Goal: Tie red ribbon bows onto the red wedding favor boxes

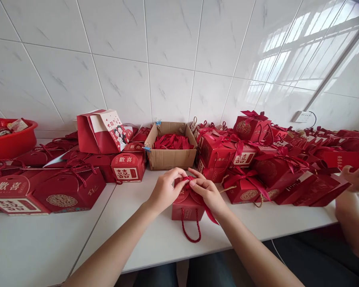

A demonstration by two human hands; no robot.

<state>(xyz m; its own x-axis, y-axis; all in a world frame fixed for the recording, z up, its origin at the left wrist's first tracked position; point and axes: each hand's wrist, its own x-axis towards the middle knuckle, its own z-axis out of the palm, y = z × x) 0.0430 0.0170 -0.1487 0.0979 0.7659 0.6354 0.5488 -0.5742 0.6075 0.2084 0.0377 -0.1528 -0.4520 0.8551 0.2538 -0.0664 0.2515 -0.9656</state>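
Note:
A small red gift box [187, 211] stands upright in front of me on the white table, its red rope handle [191, 240] drooping over the near side. At the top of the box my left hand [169, 184] pinches a dark red ribbon [211, 216] between thumb and forefinger. My right hand [208, 193] meets it there, its fingers closed on the same ribbon. One ribbon end trails down the box's right side. The fingertips partly hide the knot or loop between them.
Just behind is a cardboard box [170, 159] of red ribbons [172, 142]. Red gift boxes crowd the left [68, 189] and right [243, 185], many on the right with bows. A red basin [12, 143] sits far left. Another person's hand [356, 178] is at the right edge.

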